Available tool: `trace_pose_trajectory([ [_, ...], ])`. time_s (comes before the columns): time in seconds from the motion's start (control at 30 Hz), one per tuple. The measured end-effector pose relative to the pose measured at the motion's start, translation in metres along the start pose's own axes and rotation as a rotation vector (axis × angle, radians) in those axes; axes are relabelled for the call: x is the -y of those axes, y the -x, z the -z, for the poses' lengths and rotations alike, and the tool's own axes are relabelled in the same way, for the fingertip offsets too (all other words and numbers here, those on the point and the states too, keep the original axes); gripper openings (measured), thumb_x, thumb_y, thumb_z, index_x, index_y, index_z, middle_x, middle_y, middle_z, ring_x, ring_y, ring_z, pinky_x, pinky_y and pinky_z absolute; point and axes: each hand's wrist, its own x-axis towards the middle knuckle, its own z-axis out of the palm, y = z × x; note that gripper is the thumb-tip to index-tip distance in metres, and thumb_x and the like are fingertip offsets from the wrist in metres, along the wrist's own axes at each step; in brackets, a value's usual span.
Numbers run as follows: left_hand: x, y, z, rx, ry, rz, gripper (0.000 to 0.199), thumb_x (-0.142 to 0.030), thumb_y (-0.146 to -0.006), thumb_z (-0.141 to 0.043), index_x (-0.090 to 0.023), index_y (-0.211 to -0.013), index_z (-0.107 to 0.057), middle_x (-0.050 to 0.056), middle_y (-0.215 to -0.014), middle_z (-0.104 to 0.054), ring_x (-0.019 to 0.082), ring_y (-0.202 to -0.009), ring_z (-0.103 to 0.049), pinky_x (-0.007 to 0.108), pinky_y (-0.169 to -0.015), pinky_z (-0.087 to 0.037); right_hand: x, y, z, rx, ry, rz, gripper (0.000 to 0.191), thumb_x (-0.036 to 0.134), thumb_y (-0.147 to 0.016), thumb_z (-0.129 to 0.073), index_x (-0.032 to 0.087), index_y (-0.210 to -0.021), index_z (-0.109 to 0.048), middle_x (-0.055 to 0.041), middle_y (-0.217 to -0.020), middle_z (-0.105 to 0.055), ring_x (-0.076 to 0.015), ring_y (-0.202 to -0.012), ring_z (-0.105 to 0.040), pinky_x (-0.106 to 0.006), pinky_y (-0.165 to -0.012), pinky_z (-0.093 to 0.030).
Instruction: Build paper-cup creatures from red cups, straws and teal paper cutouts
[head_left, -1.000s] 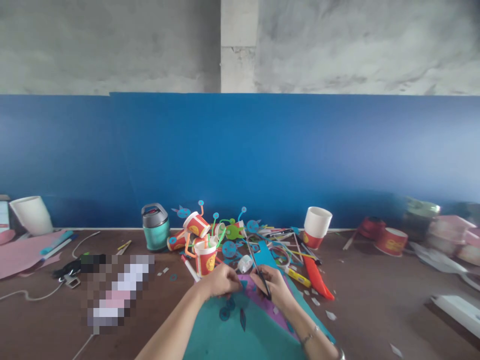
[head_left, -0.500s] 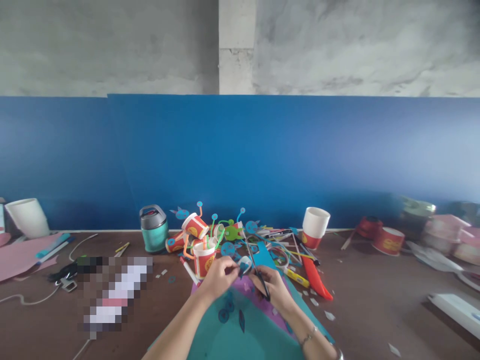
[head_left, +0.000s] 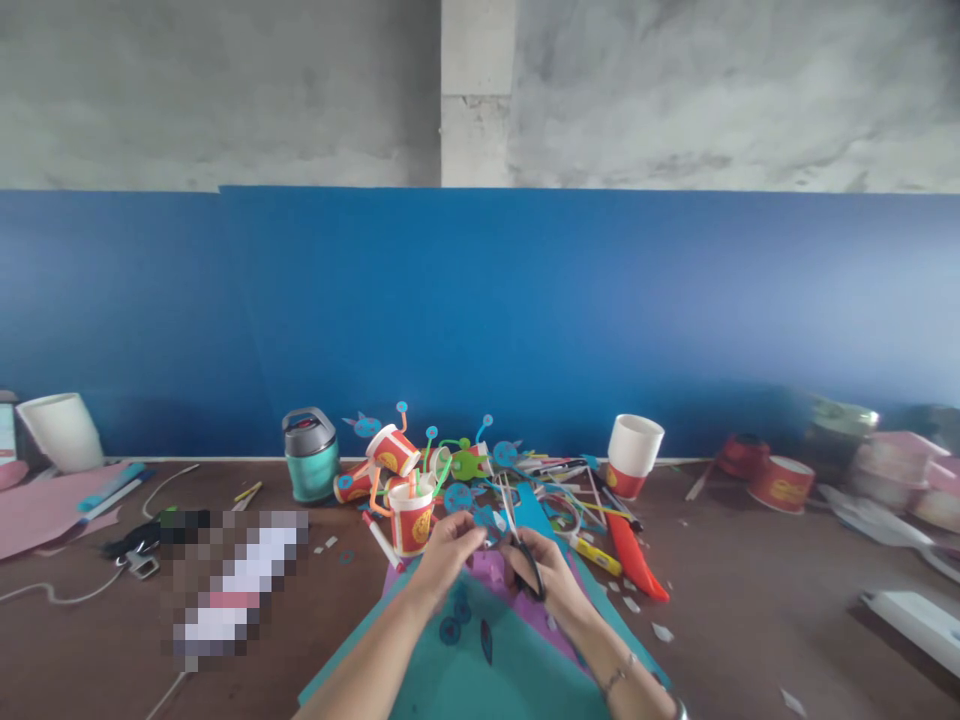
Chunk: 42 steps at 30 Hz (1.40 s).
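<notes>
Just below the middle of the frame, the left hand [head_left: 454,545] has thumb and forefinger pressed together and appears to pinch a small blue paper piece [head_left: 492,518], though its outline is lost against the clutter behind. The right hand [head_left: 547,570], just beside it, is closed around the black-handled scissors [head_left: 532,572], whose blades point up toward the centre and now stand slightly parted. Half a second ago they read as a single line, and a second ago the left fingertips were lower, over the purple sheet [head_left: 534,622]; they have since risen to the level of the blades. That shift suggests the piece is being turned and offered up for trimming, with the cutting still in progress (whether a blade touches the paper is too fine to tell). At the lower centre, the dark round cut-outs [head_left: 450,630] and a leaf-shaped cut-out [head_left: 487,641] lie as before on the teal sheet [head_left: 495,685], below the hands, so only the piece in the fingers seems to be getting attention. Directly above the left hand stands a red-and-white cup [head_left: 412,525] with straws, upright in front of other decorated cups; right of the right hand, toward the lower right, lie a yellow tube [head_left: 596,556], a red pouch [head_left: 634,562] and white scraps [head_left: 662,632] on the brown table [head_left: 750,600].
</notes>
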Motion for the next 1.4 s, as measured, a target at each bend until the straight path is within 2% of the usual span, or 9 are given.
trace_pose_trajectory([
  [0.13,0.004,-0.006,0.004,-0.094,0.120,-0.025,0.033,-0.043,-0.066,-0.068,-0.020,-0.062,-0.046,-0.002,-0.060,-0.059,0.011,-0.056,-0.053,0.024,-0.057,-0.037,0.001,0.004,-0.002,0.113,0.004,-0.044,0.036,0.050,-0.072,-0.065,0.016,-0.075,-0.056,0.0021,-0.052,-0.057,-0.0110,-0.046,-0.051,-0.021,-0.046,-0.038],
  [0.3,0.007,-0.008,0.003,-0.084,0.194,-0.008,0.038,-0.045,-0.062,-0.073,-0.019,-0.062,-0.045,-0.001,-0.061,-0.062,0.014,-0.063,-0.060,0.025,-0.063,-0.040,0.000,0.005,-0.007,0.184,0.033,-0.135,0.038,0.052,-0.069,-0.066,0.016,-0.078,-0.055,0.0038,-0.051,-0.055,-0.0104,-0.043,-0.050,-0.020,-0.041,-0.034],
  [0.67,0.002,0.001,-0.006,-0.039,0.176,-0.031,0.031,-0.041,-0.063,-0.072,-0.019,-0.060,-0.051,0.001,-0.060,-0.063,0.016,-0.066,-0.058,0.027,-0.064,-0.037,-0.006,0.002,-0.006,0.126,0.013,-0.064,0.044,0.059,-0.073,-0.063,0.016,-0.079,-0.053,0.0025,-0.052,-0.058,-0.0103,-0.043,-0.052,-0.020,-0.043,-0.036],
  [1.03,0.005,0.000,-0.006,-0.026,0.199,-0.032,0.025,-0.037,-0.064,-0.070,-0.018,-0.060,-0.055,0.000,-0.058,-0.062,0.015,-0.063,-0.055,0.027,-0.063,-0.036,-0.011,0.001,-0.006,0.118,0.005,-0.050,0.045,0.059,-0.073,-0.065,0.016,-0.082,-0.055,0.0021,-0.051,-0.059,-0.0101,-0.042,-0.051,-0.019,-0.039,-0.033],
  [1.4,0.004,0.003,-0.007,-0.006,0.223,0.003,0.024,-0.035,-0.065,-0.072,-0.017,-0.060,-0.056,0.001,-0.061,-0.065,0.016,-0.066,-0.057,0.026,-0.064,-0.035,-0.010,0.003,-0.009,0.089,0.018,-0.045,0.048,0.064,-0.074,-0.062,0.017,-0.075,-0.051,0.0024,-0.048,-0.056,-0.0073,-0.038,-0.044,-0.018,-0.037,-0.030],
])
